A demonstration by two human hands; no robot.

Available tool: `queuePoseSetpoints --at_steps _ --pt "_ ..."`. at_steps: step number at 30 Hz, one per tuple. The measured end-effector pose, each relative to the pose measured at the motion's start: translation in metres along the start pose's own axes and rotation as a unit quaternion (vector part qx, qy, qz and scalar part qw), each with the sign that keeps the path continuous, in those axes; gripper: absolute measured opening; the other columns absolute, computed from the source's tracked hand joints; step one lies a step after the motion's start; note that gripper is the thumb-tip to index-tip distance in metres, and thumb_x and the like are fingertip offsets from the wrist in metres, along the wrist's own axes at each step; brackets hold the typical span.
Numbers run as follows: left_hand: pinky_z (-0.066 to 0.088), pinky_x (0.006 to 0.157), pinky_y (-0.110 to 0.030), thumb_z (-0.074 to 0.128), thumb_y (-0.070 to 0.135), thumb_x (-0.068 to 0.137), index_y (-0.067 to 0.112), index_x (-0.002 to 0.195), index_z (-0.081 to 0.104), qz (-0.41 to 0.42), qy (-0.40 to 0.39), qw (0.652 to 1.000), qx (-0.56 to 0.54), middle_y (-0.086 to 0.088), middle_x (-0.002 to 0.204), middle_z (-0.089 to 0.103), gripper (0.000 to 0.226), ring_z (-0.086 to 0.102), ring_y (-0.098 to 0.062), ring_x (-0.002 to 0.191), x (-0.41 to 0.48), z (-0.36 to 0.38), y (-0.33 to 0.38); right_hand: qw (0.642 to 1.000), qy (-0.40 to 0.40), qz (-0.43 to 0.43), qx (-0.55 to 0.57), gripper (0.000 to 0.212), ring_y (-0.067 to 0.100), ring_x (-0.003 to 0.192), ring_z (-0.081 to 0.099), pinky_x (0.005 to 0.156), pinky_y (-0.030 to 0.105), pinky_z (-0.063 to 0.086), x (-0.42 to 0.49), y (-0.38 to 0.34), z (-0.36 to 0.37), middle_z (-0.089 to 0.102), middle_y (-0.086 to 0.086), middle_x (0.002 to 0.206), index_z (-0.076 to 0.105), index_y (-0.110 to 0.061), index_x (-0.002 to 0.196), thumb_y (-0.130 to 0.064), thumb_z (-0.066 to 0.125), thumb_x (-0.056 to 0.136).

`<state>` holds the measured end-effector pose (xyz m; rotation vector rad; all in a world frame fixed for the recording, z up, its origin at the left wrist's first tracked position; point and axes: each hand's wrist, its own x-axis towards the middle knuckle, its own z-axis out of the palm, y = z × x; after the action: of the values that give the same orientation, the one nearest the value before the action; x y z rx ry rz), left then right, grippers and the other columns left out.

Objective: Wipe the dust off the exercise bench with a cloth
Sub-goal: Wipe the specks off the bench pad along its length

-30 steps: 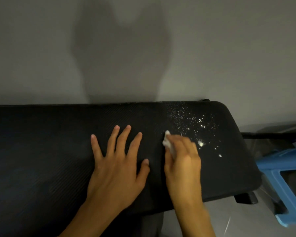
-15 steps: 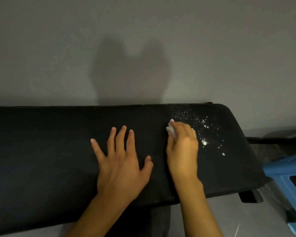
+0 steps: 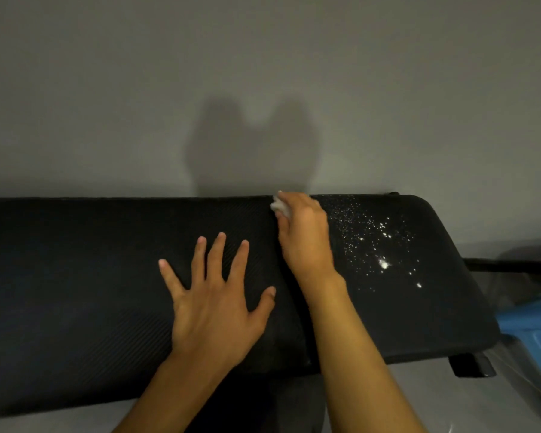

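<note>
A long black padded exercise bench (image 3: 75, 276) runs across the view, against a grey wall. White dust specks (image 3: 378, 245) lie scattered on its right end. My right hand (image 3: 303, 235) grips a small white cloth (image 3: 280, 207) and presses it on the pad at the bench's far edge, just left of the dust. Most of the cloth is hidden under the fingers. My left hand (image 3: 216, 301) rests flat on the pad with fingers spread, to the left of the right hand.
A blue plastic stool (image 3: 534, 332) stands off the bench's right end. A black frame foot (image 3: 472, 365) sticks out below the pad's right corner. The grey wall (image 3: 263, 89) rises directly behind the bench, and grey floor shows below.
My right hand has slid the cloth away from me, from mid-pad to the bench's far edge. The left hand has stayed flat in about the same place.
</note>
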<state>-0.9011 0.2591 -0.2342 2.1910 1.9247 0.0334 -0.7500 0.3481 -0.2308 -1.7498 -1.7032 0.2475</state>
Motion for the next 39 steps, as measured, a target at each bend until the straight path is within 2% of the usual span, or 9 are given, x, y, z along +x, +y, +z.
queuePoseSetpoints --at_steps 7,10,14,19,23,26,30,34,39 --pt "0.011 0.114 -0.079 0.020 0.053 0.096 0.030 0.158 0.033 0.003 0.014 1.000 0.004 -0.012 0.167 0.028 0.067 0.018 -0.034 0.156 0.002 0.001 -0.002 0.987 -0.101 -0.087 0.089 0.032 0.007 0.111 0.058 0.096 0.016 0.045 -0.091 -0.007 -0.042 0.066 -0.008 0.123 0.069 -0.017 0.120 -0.003 0.066 0.091" --pt "0.012 0.115 -0.077 0.018 0.052 0.095 0.032 0.158 0.033 0.000 0.005 1.000 0.008 -0.014 0.166 0.029 0.067 0.020 -0.037 0.155 0.003 -0.001 0.003 0.992 -0.084 -0.041 0.083 0.033 0.004 0.108 0.057 0.091 0.016 0.048 -0.109 0.004 -0.058 0.065 -0.014 0.120 0.069 -0.021 0.121 -0.008 0.069 0.090" --pt "0.009 0.116 -0.076 0.016 0.052 0.095 0.034 0.158 0.032 0.024 -0.005 1.000 0.000 -0.015 0.167 0.025 0.068 0.014 -0.037 0.156 0.005 -0.005 0.018 0.999 -0.021 0.003 0.025 0.033 0.005 0.102 0.055 0.092 0.006 0.040 -0.082 0.008 -0.052 0.065 -0.006 0.117 0.067 -0.017 0.124 -0.008 0.067 0.092" --pt "-0.009 0.120 -0.070 0.015 0.050 0.101 0.044 0.161 0.000 0.047 -0.028 0.998 -0.012 -0.009 0.171 -0.013 0.062 -0.020 -0.032 0.156 0.013 -0.008 0.042 0.998 0.000 0.023 0.063 0.046 0.003 0.110 0.058 0.096 0.007 0.042 -0.146 -0.004 -0.062 0.066 -0.009 0.119 0.071 -0.014 0.120 0.007 0.076 0.080" --pt "-0.008 0.119 -0.072 0.021 0.049 0.105 0.046 0.159 -0.003 0.063 -0.033 0.997 -0.008 -0.007 0.170 -0.016 0.060 -0.022 -0.032 0.155 0.021 -0.009 0.053 0.997 0.050 0.052 0.012 0.037 0.003 0.102 0.056 0.094 0.009 0.042 -0.153 0.019 -0.074 0.067 -0.010 0.117 0.072 -0.016 0.117 -0.002 0.076 0.083" --pt "-0.005 0.118 -0.075 0.014 0.049 0.104 0.047 0.160 0.003 0.080 -0.014 0.997 -0.019 -0.010 0.171 -0.008 0.057 -0.016 -0.034 0.157 0.025 -0.002 0.058 0.994 0.054 0.092 -0.004 0.033 0.004 0.107 0.054 0.098 0.014 0.043 -0.122 0.028 -0.077 0.065 -0.009 0.120 0.069 -0.017 0.122 -0.011 0.070 0.090" --pt "0.003 0.114 -0.080 0.012 0.052 0.097 0.043 0.159 0.022 0.087 -0.006 0.996 -0.028 -0.015 0.170 0.015 0.063 0.005 -0.038 0.158 0.027 0.007 0.059 0.998 0.038 0.049 0.017 0.033 0.006 0.110 0.058 0.098 0.012 0.043 -0.141 0.022 -0.079 0.066 -0.010 0.122 0.070 -0.015 0.120 -0.008 0.072 0.088" --pt "0.006 0.114 -0.081 0.016 0.051 0.099 0.039 0.158 0.027 0.093 0.011 0.995 -0.023 -0.016 0.168 0.021 0.061 0.011 -0.039 0.157 0.030 0.012 0.056 0.995 0.053 0.083 -0.003 0.035 0.002 0.103 0.055 0.094 0.005 0.037 -0.153 0.033 -0.088 0.066 -0.012 0.116 0.072 -0.016 0.115 -0.003 0.075 0.083" --pt "0.012 0.114 -0.080 0.022 0.046 0.100 0.026 0.157 0.035 0.096 0.033 0.994 -0.035 -0.014 0.166 0.028 0.062 0.017 -0.037 0.156 0.027 0.015 0.054 0.994 0.063 0.092 -0.024 0.031 0.012 0.109 0.055 0.101 0.005 0.032 -0.094 0.028 -0.062 0.064 0.000 0.121 0.068 -0.010 0.121 -0.007 0.069 0.091"
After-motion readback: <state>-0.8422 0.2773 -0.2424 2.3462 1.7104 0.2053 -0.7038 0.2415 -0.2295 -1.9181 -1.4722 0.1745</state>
